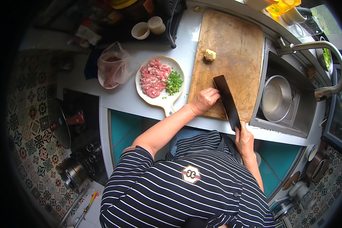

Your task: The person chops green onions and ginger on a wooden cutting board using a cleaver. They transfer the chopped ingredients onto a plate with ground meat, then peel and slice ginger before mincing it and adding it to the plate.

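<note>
My right hand [244, 140] grips the handle of a dark-bladed cleaver [228, 99], whose blade slants across the near part of a wooden cutting board [236, 42]. My left hand [205, 100] is on the board, its curled fingertips close against the left side of the blade. Whatever lies under those fingers is hidden. Farther up the board sits a peeled chunk of ginger [209, 55]. To the left, a white plate with a handle [148, 97] holds raw minced meat [154, 77] and chopped green onion [174, 82] side by side.
Right of the board is a sink [297, 121] with a metal bowl [277, 98] in it, under a curved faucet [337, 61]. A plastic bag [114, 62] rests in a bowl at left. Beyond stand a small white bowl [140, 30] and a lidded tub [156, 25]; a black rack [173, 25] borders the board.
</note>
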Action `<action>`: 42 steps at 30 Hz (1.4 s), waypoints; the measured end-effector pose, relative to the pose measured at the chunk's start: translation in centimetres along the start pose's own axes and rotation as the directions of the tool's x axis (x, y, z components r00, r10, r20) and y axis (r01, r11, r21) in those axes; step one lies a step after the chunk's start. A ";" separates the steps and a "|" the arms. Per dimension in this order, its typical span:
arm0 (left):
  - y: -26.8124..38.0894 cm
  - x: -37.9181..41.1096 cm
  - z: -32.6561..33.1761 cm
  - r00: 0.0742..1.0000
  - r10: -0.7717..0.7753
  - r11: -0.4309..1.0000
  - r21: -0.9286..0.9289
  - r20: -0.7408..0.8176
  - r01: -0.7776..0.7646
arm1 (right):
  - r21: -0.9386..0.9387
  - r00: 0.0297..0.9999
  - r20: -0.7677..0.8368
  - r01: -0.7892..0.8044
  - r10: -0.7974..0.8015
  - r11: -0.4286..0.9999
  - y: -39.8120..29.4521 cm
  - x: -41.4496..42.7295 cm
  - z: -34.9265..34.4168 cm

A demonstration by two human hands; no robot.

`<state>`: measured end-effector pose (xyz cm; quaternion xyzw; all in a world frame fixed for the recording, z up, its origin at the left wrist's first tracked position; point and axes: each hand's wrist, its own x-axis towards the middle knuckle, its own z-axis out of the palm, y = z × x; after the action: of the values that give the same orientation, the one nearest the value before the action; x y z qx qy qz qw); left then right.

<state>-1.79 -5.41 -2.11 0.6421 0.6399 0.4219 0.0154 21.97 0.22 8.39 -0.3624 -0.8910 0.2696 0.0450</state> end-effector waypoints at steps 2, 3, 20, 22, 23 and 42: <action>0.0 -0.3 -0.2 1.000 0.000 1.000 0.005 -0.009 0.000 | 0.013 0.998 0.058 -0.031 0.030 0.999 -1.6 0.4 -2.0; 0.0 -0.3 -0.1 1.000 -0.006 1.000 0.004 0.005 0.006 | 0.005 0.995 0.086 -0.053 0.052 0.999 -2.2 0.5 -3.0; 0.4 0.5 -1.5 0.994 0.048 0.999 -0.004 0.094 -0.048 | 0.034 0.997 0.028 -0.066 0.065 0.997 -1.0 0.2 -0.8; 0.1 0.3 -1.2 0.993 0.034 0.999 0.020 0.111 -0.036 | 0.027 0.995 0.045 -0.093 0.092 0.995 -2.0 0.1 -2.4; 0.1 0.1 -1.1 0.992 0.026 0.999 0.032 0.120 -0.030 | 0.042 0.996 0.026 -0.082 0.081 0.996 -2.5 0.0 -3.0; 0.3 0.6 -1.7 0.991 0.020 0.999 0.032 0.135 -0.024 | 0.108 0.996 0.046 -0.083 0.078 0.991 -1.7 -0.4 -1.3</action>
<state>-2.59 -5.86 -0.47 0.6764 0.6372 0.3669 0.0431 21.55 -0.48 10.44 -0.3893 -0.8602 0.3274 0.0353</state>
